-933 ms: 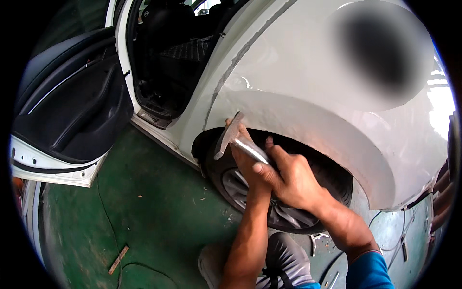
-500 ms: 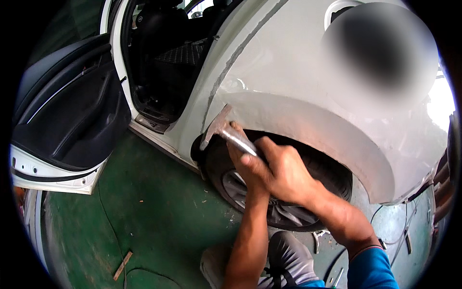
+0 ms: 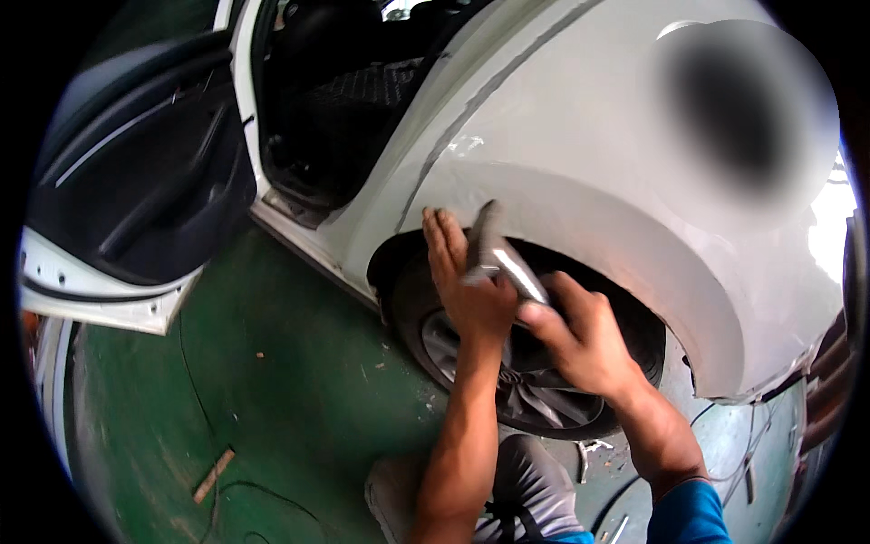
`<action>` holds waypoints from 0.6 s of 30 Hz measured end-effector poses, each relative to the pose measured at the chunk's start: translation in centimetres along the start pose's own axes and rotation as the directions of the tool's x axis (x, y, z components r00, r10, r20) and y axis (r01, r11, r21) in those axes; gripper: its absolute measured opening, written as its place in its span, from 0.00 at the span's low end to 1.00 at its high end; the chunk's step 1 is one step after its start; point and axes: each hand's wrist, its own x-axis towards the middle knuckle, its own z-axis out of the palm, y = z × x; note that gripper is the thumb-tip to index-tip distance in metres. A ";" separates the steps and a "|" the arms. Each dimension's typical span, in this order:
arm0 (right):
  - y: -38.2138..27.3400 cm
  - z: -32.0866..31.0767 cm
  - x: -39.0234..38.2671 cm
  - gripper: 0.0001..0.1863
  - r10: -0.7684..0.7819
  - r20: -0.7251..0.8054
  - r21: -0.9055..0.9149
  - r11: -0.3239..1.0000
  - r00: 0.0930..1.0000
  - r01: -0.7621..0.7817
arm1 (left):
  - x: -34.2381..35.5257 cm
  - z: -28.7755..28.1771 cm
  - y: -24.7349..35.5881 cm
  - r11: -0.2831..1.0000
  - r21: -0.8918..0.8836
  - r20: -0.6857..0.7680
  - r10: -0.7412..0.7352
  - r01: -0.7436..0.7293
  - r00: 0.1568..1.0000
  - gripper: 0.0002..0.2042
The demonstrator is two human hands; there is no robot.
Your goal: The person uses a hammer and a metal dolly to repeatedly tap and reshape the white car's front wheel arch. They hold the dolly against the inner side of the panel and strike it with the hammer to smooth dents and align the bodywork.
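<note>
My right hand (image 3: 584,340) grips the metal handle of a hammer (image 3: 519,272). The hammer's head, blurred by motion, is raised beside my left hand (image 3: 464,290) at the front of the wheel arch. Fingers stretched upward, my left hand rests near the arch edge of the white car's rear fender (image 3: 580,195); its palm side is hidden, and whether it touches the panel I cannot tell. Behind both hands is the rear wheel (image 3: 544,399), partly covered by them. A grey seam line (image 3: 494,86) runs down the panel next to the door opening.
At the left the rear door (image 3: 136,190) stands wide open. On the green floor (image 3: 299,381) lie a small wooden strip (image 3: 215,475), a thin cable (image 3: 272,488) and scraps. More cables (image 3: 743,453) lie at the right. My knees (image 3: 535,480) are below my forearms.
The hammer has swung right and its head has turned, away from the seam line. My hands, crossed close together before, are now apart, with the right hand farther right. The view has shifted slightly.
</note>
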 end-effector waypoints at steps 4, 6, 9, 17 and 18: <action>3.1 -0.4 -2.2 0.23 0.077 -0.113 0.108 0.992 0.991 -0.064 | 0.1 0.0 -0.3 0.988 -0.123 -0.078 -0.104 0.094 0.991 0.40; 3.6 -0.7 -3.5 0.24 0.105 -0.032 0.060 0.993 0.994 -0.103 | 0.4 0.3 -0.9 0.984 -0.132 -0.099 -0.133 0.120 0.986 0.40; 4.0 -0.1 -4.7 0.24 0.086 -0.032 0.056 0.995 0.996 -0.084 | 0.6 0.4 -0.3 0.977 -0.172 -0.135 -0.151 0.126 0.979 0.39; 2.6 1.4 -2.7 0.22 0.036 0.006 0.014 0.999 0.999 -0.036 | -0.9 1.4 1.2 0.951 -0.287 -0.166 -0.164 0.112 0.972 0.31; 2.5 1.9 -2.0 0.22 0.048 0.040 -0.023 0.999 0.998 -0.047 | -1.1 1.5 0.1 0.974 -0.227 -0.213 -0.040 -0.010 0.976 0.29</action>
